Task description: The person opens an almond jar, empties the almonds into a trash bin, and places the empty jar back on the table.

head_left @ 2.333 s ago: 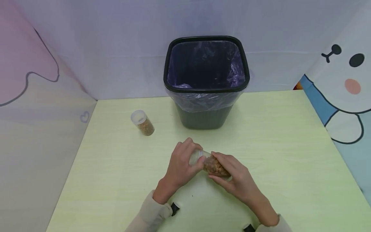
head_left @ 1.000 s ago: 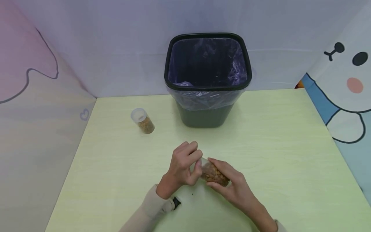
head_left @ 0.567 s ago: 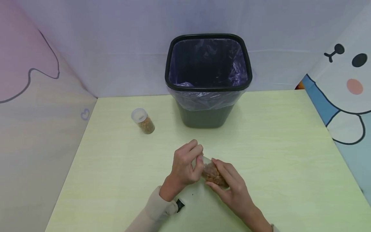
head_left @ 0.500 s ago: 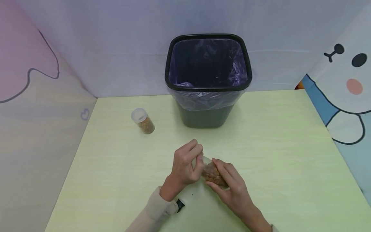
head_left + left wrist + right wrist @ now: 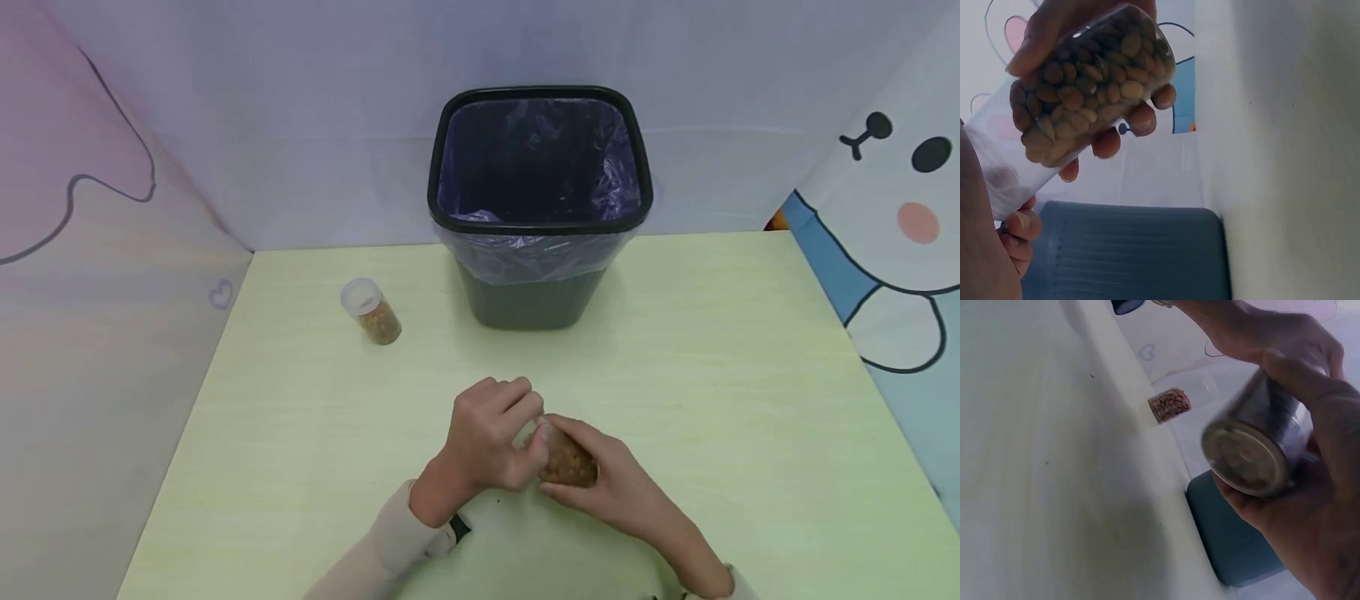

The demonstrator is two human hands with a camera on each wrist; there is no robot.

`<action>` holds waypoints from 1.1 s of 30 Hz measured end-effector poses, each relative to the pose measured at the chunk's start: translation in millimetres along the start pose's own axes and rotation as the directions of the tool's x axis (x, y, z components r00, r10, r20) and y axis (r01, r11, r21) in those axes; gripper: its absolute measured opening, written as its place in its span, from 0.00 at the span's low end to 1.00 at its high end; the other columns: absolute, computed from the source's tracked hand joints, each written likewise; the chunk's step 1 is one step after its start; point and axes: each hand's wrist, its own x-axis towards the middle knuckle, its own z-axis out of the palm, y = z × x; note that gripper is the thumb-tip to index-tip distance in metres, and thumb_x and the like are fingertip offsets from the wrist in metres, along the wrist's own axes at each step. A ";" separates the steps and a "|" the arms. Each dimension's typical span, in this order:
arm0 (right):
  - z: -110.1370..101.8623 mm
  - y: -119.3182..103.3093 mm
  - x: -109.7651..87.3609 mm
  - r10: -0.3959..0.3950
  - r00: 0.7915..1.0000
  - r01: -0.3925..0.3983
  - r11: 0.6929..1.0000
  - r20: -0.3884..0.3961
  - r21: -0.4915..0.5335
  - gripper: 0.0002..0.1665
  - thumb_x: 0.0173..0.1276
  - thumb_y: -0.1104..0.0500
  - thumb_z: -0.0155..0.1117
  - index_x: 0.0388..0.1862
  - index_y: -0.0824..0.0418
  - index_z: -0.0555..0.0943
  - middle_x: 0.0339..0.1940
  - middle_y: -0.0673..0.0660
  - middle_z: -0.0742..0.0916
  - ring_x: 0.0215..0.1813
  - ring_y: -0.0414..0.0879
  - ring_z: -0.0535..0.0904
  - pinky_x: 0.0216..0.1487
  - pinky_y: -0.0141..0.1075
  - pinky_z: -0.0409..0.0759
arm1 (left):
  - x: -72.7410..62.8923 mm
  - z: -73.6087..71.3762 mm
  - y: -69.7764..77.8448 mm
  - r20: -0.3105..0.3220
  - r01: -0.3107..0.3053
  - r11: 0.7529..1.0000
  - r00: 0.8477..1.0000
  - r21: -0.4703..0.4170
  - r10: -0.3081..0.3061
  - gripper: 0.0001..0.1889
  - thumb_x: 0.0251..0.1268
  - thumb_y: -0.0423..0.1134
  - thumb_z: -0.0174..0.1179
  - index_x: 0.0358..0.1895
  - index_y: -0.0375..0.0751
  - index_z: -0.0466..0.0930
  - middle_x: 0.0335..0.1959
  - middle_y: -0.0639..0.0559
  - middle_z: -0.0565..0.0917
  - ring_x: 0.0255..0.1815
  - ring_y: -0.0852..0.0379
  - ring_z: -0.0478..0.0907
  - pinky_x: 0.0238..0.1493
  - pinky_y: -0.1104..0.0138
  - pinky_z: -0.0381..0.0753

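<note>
A clear jar [image 5: 567, 460] of brown nuts is held tilted above the table, between both hands. My right hand [image 5: 622, 475] grips its body, fingers and thumb round opposite sides. My left hand [image 5: 491, 433] is curled over the lid end and hides most of the lid from the head view. In the left wrist view, the jar's nuts [image 5: 1085, 87] lie toward the base, with clear wall above them. The right wrist view shows the round jar base [image 5: 1244, 459], slightly blurred, facing the camera.
A second clear jar [image 5: 371, 312] with a whitish lid and brown contents stands at the back left of the pale table [image 5: 750, 375]. Behind the hands stands a dark bin [image 5: 528, 300] with a clear liner. Printed cloth walls [image 5: 337, 125] border the table.
My left hand has turned at the wrist and shifted slightly right and nearer, covering more of the jar's lid end. The right hand has moved slightly right with the jar.
</note>
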 end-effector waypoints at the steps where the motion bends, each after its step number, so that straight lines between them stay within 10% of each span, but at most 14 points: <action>1: -2.2 0.7 0.5 0.019 0.999 -0.020 0.999 0.037 0.029 0.42 0.64 0.58 0.80 0.75 0.49 0.72 0.62 0.51 0.86 0.50 0.36 0.82 0.46 0.33 0.84 | 0.9 -0.2 0.1 0.005 -0.036 0.999 0.999 0.012 0.036 0.13 0.62 0.40 0.46 0.19 0.47 0.70 0.17 0.58 0.66 0.16 0.65 0.51 0.20 0.74 0.50; 11: -23.0 9.3 2.8 -0.014 0.951 -0.089 0.944 0.308 0.317 0.34 0.70 0.69 0.69 0.73 0.58 0.71 0.54 0.51 0.84 0.49 0.37 0.81 0.46 0.34 0.84 | 0.4 -8.0 -7.7 0.118 -0.203 0.977 0.971 -0.062 0.210 0.27 0.80 0.57 0.38 0.36 0.44 0.82 0.26 0.56 0.77 0.19 0.63 0.67 0.24 0.72 0.68; 20: -30.5 5.8 1.0 0.002 0.919 -0.116 0.957 0.394 0.266 0.36 0.71 0.64 0.67 0.76 0.50 0.70 0.58 0.51 0.83 0.52 0.39 0.80 0.50 0.34 0.82 | -0.6 -6.0 -12.6 0.174 -0.301 0.942 0.929 -0.149 0.325 0.31 0.80 0.62 0.31 0.36 0.45 0.79 0.25 0.57 0.75 0.20 0.64 0.65 0.23 0.72 0.66; 33: -10.9 3.4 3.8 -0.001 0.966 -0.056 0.975 0.259 0.215 0.26 0.69 0.60 0.74 0.62 0.55 0.74 0.40 0.50 0.86 0.34 0.32 0.80 0.32 0.33 0.83 | -1.2 1.9 -8.7 0.156 -0.176 0.979 0.969 -0.106 0.191 0.21 0.71 0.52 0.36 0.20 0.50 0.67 0.17 0.59 0.59 0.17 0.65 0.46 0.19 0.72 0.49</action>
